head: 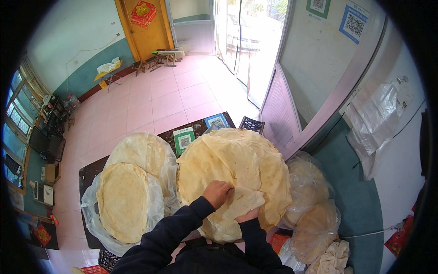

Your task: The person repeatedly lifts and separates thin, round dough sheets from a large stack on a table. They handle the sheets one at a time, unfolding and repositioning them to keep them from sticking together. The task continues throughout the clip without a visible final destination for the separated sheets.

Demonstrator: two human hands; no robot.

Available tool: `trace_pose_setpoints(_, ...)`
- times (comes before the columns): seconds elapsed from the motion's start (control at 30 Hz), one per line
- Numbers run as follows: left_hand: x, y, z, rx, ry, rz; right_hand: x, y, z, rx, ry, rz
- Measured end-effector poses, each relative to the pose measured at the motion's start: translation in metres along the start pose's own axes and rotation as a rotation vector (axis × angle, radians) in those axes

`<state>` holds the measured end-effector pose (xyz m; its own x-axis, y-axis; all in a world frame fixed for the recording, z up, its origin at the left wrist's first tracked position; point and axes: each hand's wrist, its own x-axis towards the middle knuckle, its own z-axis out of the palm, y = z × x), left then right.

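A broad stack of thin round flatbreads (205, 154) lies on the dark table (92, 178) right in front of me. Its top flatbread (244, 202) is folded and creased near the middle. My left hand (219, 194) has its fingers closed on this sheet, palm down. Under the near flap is my right hand (248, 215), its fingers hidden by the bread it holds. To the left, a smaller round stack of flatbreads (123, 202) rests on a clear plastic bag (155, 205). Behind it sits another bagged stack (137, 147).
Two printed code cards, one green (184, 138) and one blue (217, 120), are at the table's far edge. Bagged flatbreads (314, 229) are piled at the right by the wall. Plastic bags (374, 116) hang there. A glazed door (284, 96) stands beyond the table.
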<state>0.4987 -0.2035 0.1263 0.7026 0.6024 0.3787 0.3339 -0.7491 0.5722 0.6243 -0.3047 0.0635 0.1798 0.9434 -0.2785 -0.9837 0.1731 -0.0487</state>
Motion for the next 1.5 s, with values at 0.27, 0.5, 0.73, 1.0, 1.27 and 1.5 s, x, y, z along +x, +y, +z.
trace_pose_setpoints(0.27,0.002,0.002,0.000,-0.167,-0.144,-0.308,-0.001,0.000,0.001,-0.012,0.081,-0.007)
trace_pose_setpoints(0.5,-0.004,0.001,0.000,-0.398,-0.048,-0.493,-0.005,-0.001,0.010,0.024,0.064,0.020)
trace_pose_setpoints(0.73,-0.005,0.006,-0.004,-0.225,-0.119,-0.345,-0.002,0.000,0.005,0.014,0.071,-0.019)
trace_pose_setpoints(1.0,-0.001,0.004,0.000,-0.082,-0.137,-0.241,-0.001,0.005,-0.017,-0.761,-0.023,-0.302)
trace_pose_setpoints(1.27,-0.005,-0.004,0.009,-0.396,-0.030,-0.521,-0.004,-0.001,-0.005,-0.053,0.052,-0.010)
trace_pose_setpoints(1.5,-0.053,0.003,-0.044,-0.533,-0.228,-0.525,-0.006,-0.005,0.014,-0.033,0.080,0.013)
